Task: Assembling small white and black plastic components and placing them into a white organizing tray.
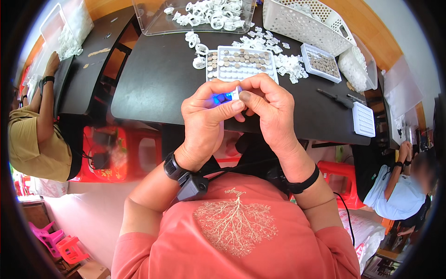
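Both my hands meet in front of my chest, near the table's front edge. My left hand (204,109) pinches a small white plastic part (235,94) between thumb and fingers. From its left side a blue light (218,98) shines onto those fingers. My right hand (274,109) is closed on the same part from the other side, its thumb pressed to it. Just beyond the hands lies a white compartment tray (225,73) holding several round silver button cells (246,58). A second tray (212,65) with more cells shows at its left side.
Loose white plastic pieces (290,66) and ring-shaped parts (200,49) lie around the trays. Behind stand a clear bin (155,25) and a perforated white basket (302,25). At right are a stacked tray (320,63), a screwdriver (335,97) and another tray (364,119). People sit on both sides.
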A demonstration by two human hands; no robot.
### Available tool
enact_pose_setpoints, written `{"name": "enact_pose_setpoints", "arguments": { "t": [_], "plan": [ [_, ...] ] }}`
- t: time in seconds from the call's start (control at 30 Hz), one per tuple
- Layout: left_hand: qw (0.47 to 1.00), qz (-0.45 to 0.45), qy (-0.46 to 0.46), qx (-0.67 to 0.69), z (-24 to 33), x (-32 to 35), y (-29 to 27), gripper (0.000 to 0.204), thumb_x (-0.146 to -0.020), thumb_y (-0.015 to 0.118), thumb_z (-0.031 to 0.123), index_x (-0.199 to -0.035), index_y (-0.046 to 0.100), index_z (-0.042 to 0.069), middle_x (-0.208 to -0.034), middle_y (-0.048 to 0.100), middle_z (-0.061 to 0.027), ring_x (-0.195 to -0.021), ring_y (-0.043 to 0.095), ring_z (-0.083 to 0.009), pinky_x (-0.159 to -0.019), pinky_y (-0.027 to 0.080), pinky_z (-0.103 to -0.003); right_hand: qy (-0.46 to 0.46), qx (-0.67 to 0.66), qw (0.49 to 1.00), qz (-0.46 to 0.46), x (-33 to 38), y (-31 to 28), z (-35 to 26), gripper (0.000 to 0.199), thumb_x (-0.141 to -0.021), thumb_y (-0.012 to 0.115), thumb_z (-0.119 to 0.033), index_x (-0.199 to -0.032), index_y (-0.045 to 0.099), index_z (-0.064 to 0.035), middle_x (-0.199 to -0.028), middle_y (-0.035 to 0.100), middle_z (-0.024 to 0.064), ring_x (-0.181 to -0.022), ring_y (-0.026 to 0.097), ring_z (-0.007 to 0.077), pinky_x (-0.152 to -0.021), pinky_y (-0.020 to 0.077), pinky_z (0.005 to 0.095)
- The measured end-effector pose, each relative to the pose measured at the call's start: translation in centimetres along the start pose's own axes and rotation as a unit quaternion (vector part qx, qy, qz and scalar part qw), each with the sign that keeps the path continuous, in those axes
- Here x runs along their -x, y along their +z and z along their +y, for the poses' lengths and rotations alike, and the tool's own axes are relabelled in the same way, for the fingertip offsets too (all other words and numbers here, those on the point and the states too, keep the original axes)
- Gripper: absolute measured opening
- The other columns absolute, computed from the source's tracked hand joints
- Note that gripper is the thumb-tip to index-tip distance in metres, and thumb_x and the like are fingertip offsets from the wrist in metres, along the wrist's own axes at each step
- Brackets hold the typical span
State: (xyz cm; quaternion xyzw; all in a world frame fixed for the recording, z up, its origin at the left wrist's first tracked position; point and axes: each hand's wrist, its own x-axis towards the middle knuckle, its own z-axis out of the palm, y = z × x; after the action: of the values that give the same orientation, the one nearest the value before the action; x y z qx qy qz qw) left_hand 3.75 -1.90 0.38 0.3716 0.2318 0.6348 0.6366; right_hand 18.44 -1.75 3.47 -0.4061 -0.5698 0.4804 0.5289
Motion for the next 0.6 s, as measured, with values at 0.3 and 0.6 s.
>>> {"name": "enact_pose_setpoints", "arguments": {
  "t": [0.3, 0.6],
  "plan": [
    [0.998, -0.003, -0.025, 0.051, 0.3, -0.2, -0.3, 0.029, -0.086, 0.069, -0.007, -0.115, 0.064, -0.004, -0.101, 0.069, -0.0135, -0.082, 0.067, -0.0185, -0.068, 0.058, -0.03, -0.249, 0.179, 0.951, 0.025, 0.4, -0.4, 1.3, 0.014, -0.09, 0.066, 0.001, -0.104, 0.064, -0.0006, -0.096, 0.061, 0.0068, -0.072, 0.063, 0.0124, -0.065, 0.0513, 0.024],
    [0.999, 0.009, -0.013, 0.045, 0.3, 0.0, -0.1, 0.027, -0.085, 0.069, -0.008, -0.112, 0.066, -0.005, -0.096, 0.069, -0.0129, -0.08, 0.066, -0.0179, -0.068, 0.057, -0.03, -0.305, 0.246, 0.92, -0.01, 0.3, -0.4, 0.4, 0.022, -0.084, 0.069, 0.009, -0.103, 0.064, 0.0002, -0.098, 0.059, 0.0098, -0.068, 0.066, 0.0157, -0.055, 0.0535, 0.0275]
  ]
}}
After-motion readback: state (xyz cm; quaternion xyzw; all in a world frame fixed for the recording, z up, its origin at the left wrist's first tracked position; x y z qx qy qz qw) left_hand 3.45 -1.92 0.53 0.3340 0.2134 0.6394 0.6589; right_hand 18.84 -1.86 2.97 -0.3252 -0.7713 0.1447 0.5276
